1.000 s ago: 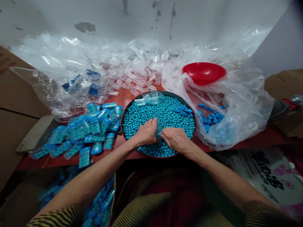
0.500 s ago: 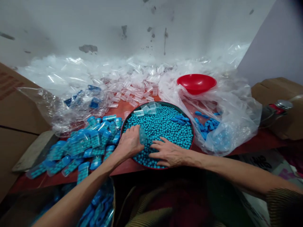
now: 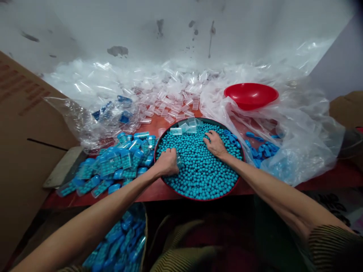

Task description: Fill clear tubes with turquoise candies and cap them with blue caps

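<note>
In the head view, a round tub with a dark red rim holds a bed of small blue balls. My left hand is closed around a small clear plastic container at the left side of the balls, and my fingers hide much of it. My right hand lies over the balls at the upper right, fingers apart and holding nothing visible. Near its fingertips are a few blue caps at the tub's right edge. Several clear containers rest on the balls at the back.
Filled, blue-capped containers are heaped left of the tub; more fill a box below. Loose clear containers lie behind. A red bowl sits on plastic sheeting. Cardboard stands at the left.
My right hand has moved from the near middle of the balls to the upper right, beside the blue caps. My left hand keeps the clear container at the left side. The view has shifted slightly.
</note>
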Motion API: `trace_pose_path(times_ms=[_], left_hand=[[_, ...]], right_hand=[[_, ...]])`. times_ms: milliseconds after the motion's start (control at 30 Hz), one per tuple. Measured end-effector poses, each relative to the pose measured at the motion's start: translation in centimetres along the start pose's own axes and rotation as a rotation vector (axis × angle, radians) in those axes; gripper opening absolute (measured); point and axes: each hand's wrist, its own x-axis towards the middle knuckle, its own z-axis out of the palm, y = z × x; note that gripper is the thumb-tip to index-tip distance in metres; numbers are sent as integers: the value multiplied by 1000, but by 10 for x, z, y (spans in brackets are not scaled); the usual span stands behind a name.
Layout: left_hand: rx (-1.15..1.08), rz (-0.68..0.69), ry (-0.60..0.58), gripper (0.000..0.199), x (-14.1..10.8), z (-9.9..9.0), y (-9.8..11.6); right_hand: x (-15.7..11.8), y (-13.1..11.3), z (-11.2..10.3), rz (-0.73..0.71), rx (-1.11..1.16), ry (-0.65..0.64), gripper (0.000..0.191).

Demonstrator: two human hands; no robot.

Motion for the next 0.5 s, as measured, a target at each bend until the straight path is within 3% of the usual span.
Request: trace_pose_path(times_ms=[133, 267, 500], left_hand=[[-32, -31, 16, 48, 5, 5, 0], [-122, -44, 40, 47, 8, 7, 3], [-325, -43, 64, 50, 34, 9, 25]], right_hand=[[23, 6, 4, 58, 130, 8, 30], [37, 3, 14, 160, 252, -27, 40], [35, 0, 24, 328, 468, -107, 49]])
